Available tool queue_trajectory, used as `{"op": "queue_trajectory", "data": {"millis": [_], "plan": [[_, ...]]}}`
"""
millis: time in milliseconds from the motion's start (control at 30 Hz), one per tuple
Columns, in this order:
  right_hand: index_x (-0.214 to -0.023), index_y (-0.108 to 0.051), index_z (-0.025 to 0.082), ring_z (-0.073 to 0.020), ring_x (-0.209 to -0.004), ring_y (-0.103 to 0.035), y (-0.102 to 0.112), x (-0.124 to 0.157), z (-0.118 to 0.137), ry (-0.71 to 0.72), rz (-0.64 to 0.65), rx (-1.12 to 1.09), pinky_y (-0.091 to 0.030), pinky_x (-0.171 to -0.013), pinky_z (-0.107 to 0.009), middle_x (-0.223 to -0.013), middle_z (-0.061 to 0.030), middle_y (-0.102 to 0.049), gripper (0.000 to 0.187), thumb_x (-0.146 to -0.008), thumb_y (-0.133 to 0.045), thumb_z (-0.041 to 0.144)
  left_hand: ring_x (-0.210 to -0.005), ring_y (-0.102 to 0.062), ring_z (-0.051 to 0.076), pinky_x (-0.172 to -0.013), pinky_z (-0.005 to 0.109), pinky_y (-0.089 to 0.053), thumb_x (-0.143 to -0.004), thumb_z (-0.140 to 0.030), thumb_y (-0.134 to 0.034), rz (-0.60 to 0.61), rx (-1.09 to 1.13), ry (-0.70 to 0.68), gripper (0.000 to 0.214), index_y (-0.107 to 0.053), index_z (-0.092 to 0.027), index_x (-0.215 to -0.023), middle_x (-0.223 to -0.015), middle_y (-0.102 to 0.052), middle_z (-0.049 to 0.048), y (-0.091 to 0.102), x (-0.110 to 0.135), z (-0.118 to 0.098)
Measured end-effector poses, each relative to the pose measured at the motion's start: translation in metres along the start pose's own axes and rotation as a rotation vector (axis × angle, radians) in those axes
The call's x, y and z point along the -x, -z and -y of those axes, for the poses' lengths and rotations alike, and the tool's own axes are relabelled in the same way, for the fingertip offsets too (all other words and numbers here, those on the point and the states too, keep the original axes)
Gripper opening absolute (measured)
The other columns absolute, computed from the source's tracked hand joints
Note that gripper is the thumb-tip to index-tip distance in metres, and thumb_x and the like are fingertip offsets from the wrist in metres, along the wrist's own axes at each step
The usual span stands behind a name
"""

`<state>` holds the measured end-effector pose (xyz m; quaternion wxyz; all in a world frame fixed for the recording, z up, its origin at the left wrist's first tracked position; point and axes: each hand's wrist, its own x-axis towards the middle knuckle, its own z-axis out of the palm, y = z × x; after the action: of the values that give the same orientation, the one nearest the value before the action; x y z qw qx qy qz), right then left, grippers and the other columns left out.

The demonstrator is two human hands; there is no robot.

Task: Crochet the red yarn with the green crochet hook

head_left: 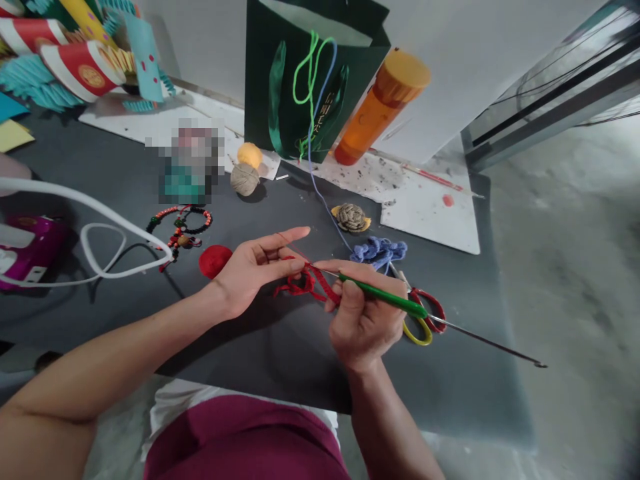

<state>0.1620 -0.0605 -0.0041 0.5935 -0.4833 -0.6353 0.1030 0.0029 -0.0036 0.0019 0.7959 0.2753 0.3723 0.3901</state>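
Observation:
My left hand (255, 273) pinches a red crocheted strip (307, 283) between thumb and fingers, with its index finger stretched out. My right hand (363, 320) grips a green-handled crochet hook (380, 297), whose tip end meets the red strip near my left thumb. A thin metal shaft runs from the handle out past my right hand. A ball of red yarn (215, 261) lies just left of my left hand. Below my right hand are scissors with red and yellow handles (424, 313), and a blue crocheted piece (379, 252) lies just beyond it.
A dark grey mat (280, 353) lies under my hands, with a beaded cord (180, 230), a white cord (90, 220), a magenta object (33, 250), small yarn balls (245, 180), a green gift bag (290, 87) and an orange bottle (383, 107) around. Part of the view is pixelated.

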Motion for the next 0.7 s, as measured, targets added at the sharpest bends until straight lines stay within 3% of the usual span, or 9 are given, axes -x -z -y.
{"op": "queue_trajectory", "data": {"millis": [133,233,367,500,633,700], "plan": [[-0.107,-0.066,0.023,-0.0096,-0.047,-0.063,-0.0005,-0.0001,0.0000,0.037,-0.022,0.020,-0.060,-0.054,-0.029,-0.095,-0.0035,-0.082,0.012,-0.103,-0.055,0.021,-0.067,-0.065,0.009,-0.073,0.024,-0.054,-0.065,-0.017,-0.094,0.000,0.006,-0.014,0.056,-0.080,-0.022,-0.119,-0.070,-0.074,-0.0019,-0.0011,0.0009,-0.0003],[-0.109,-0.068,0.024,-0.0193,-0.073,-0.079,-0.0010,-0.0008,-0.0013,0.091,0.026,0.049,-0.066,-0.069,-0.036,-0.093,-0.0051,-0.082,0.016,-0.101,-0.057,0.017,-0.068,-0.066,0.009,-0.071,0.023,-0.053,-0.066,-0.017,-0.094,0.019,0.019,-0.023,0.061,-0.077,-0.021,-0.125,-0.071,-0.074,-0.0020,-0.0012,0.0020,0.0001],[-0.115,-0.072,0.026,-0.0211,-0.086,-0.080,-0.0027,-0.0009,-0.0026,0.162,0.062,0.129,-0.066,-0.073,-0.035,-0.096,-0.0048,-0.083,0.026,-0.095,-0.066,0.011,-0.067,-0.065,0.009,-0.070,0.022,-0.052,-0.069,-0.014,-0.092,0.067,0.077,-0.018,0.070,-0.071,-0.022,-0.135,-0.071,-0.073,-0.0034,-0.0010,0.0031,0.0008],[-0.115,-0.074,0.029,-0.0193,-0.086,-0.080,-0.0036,-0.0007,-0.0016,0.214,0.057,0.168,-0.066,-0.073,-0.034,-0.100,-0.0033,-0.084,0.033,-0.090,-0.072,0.008,-0.064,-0.064,0.006,-0.069,0.021,-0.050,-0.069,-0.013,-0.092,0.151,0.227,0.096,0.060,-0.076,-0.024,-0.126,-0.068,-0.071,-0.0061,-0.0012,0.0029,0.0021],[-0.110,-0.076,0.029,-0.0207,-0.088,-0.080,-0.0035,0.0020,0.0025,0.086,0.043,0.040,-0.067,-0.074,-0.036,-0.102,-0.0026,-0.084,0.027,-0.091,-0.073,0.011,-0.061,-0.064,0.004,-0.068,0.018,-0.049,-0.067,-0.014,-0.095,0.218,0.306,0.207,0.055,-0.078,-0.022,-0.119,-0.067,-0.071,-0.0067,0.0001,0.0023,0.0033],[-0.109,-0.076,0.029,-0.0192,-0.080,-0.080,-0.0037,0.0053,0.0046,-0.020,0.006,-0.033,-0.065,-0.066,-0.033,-0.100,-0.0022,-0.084,0.024,-0.093,-0.070,0.012,-0.064,-0.065,0.005,-0.069,0.019,-0.049,-0.067,-0.014,-0.095,0.227,0.312,0.224,0.059,-0.077,-0.022,-0.122,-0.070,-0.073,-0.0059,0.0015,0.0020,0.0041]]}}
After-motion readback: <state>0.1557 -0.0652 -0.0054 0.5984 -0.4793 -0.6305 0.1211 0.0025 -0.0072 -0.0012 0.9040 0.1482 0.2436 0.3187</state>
